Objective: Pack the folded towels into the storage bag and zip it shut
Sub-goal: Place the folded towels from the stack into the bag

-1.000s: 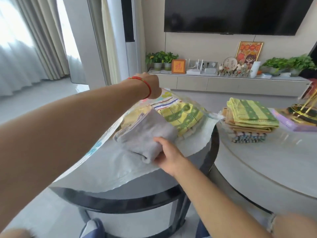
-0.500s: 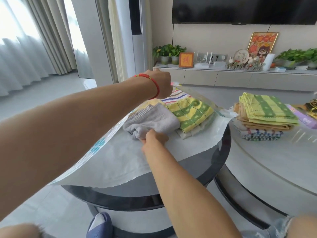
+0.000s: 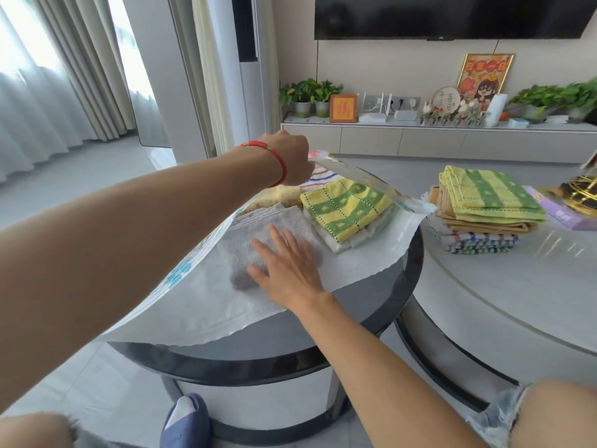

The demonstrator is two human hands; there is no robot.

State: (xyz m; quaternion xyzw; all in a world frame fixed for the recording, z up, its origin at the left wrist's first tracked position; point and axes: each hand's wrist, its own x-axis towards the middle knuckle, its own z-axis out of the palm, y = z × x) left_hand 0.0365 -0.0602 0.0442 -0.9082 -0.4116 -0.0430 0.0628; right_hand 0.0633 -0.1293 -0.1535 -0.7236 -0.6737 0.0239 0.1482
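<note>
Partly packed: left hand [image 3: 287,156] grips the bag [image 3: 193,305] flap up, flat right hand [image 3: 287,266] presses the grey towel [image 3: 245,250] inside; a stack [image 3: 484,208] beside the bag remains, zipper undone.

Home living rm: wall TV [image 3: 452,16], media console [image 3: 420,137], curtains [image 3: 48,76]

Beige wall [image 3: 387,69], black TV [image 3: 452,14] mounted. Low console [image 3: 420,140] below: potted plants [image 3: 310,92], framed picture [image 3: 484,72]. Grey tiled floor [image 3: 80,176]. Daylight through sheer curtains [image 3: 38,92], left.
</note>
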